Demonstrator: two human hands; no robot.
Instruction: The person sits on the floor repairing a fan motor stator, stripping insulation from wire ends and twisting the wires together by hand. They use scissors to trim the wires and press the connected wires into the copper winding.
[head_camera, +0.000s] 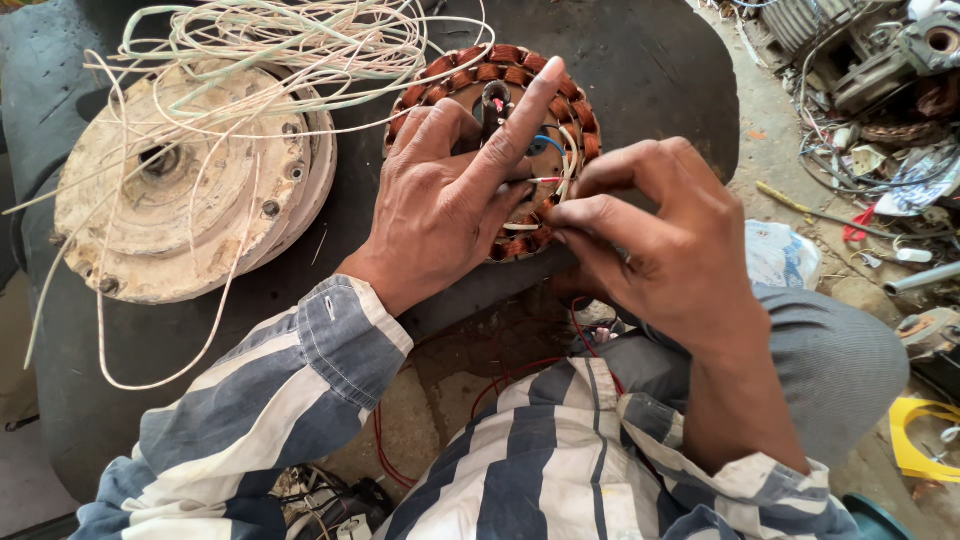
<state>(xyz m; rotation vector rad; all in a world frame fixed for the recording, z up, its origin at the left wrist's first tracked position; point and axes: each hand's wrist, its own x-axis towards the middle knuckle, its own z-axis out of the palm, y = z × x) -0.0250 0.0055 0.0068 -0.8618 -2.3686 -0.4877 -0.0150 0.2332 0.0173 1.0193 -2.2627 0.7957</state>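
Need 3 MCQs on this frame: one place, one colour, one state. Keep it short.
1. Where does the round white motor cover lie relative to the copper-wound stator?
A left of it
B right of it
C on top of it

2. Colour of the stator's coils?
A green
B copper-brown
C black

3. What is the right hand doing?
A lying flat on the cover
B pinching thin wires at the stator
C hanging empty

Key: 1 A, the cover sits at picture left. 2 B, the ring of coils is reddish copper. 3 B, its fingertips close on wires beside the left hand.
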